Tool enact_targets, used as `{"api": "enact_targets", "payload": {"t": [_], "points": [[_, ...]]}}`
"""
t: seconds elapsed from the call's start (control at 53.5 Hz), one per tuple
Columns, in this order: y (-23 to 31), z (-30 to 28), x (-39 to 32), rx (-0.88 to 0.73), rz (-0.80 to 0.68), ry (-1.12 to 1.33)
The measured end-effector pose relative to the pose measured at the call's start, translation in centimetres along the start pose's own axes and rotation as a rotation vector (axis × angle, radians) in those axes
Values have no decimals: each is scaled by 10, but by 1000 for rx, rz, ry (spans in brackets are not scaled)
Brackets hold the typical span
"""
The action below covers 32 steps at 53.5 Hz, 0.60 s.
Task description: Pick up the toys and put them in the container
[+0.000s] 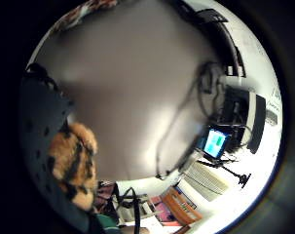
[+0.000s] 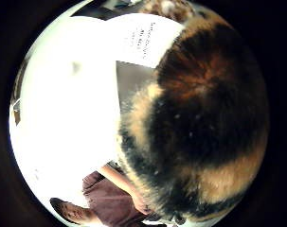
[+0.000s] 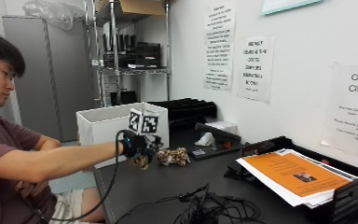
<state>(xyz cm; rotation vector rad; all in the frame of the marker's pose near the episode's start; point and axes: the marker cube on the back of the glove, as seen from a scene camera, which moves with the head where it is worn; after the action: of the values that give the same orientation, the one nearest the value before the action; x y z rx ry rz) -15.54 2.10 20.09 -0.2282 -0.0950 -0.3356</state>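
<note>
Outside view: gloved right hand (image 3: 134, 145), centre-left of frame, fingers curled round a plush toy (image 3: 141, 161) just above the dark worktop (image 3: 167, 186), in front of the white container (image 3: 104, 126). A second plush toy (image 3: 174, 156) lies just beside it.

Thumb-side palm view: striped fur (image 2: 200, 127) fills the right half. Likely soft, light and non-slip; grasp mid-body.

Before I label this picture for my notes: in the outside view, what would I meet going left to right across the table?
White container → gloved right hand gripping a striped plush toy → spotted plush toy → tangle of black cables → tray of papers.
</note>
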Motion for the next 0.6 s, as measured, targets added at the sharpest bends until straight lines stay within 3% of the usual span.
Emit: {"api": "enact_targets", "payload": {"t": [0.28, 0.448, 0.598], "points": [[7, -203, -32, 229, 1, 129], [0, -262, -81, 301, -42, 179], [-25, -279, -140, 328, -105, 183]]}}
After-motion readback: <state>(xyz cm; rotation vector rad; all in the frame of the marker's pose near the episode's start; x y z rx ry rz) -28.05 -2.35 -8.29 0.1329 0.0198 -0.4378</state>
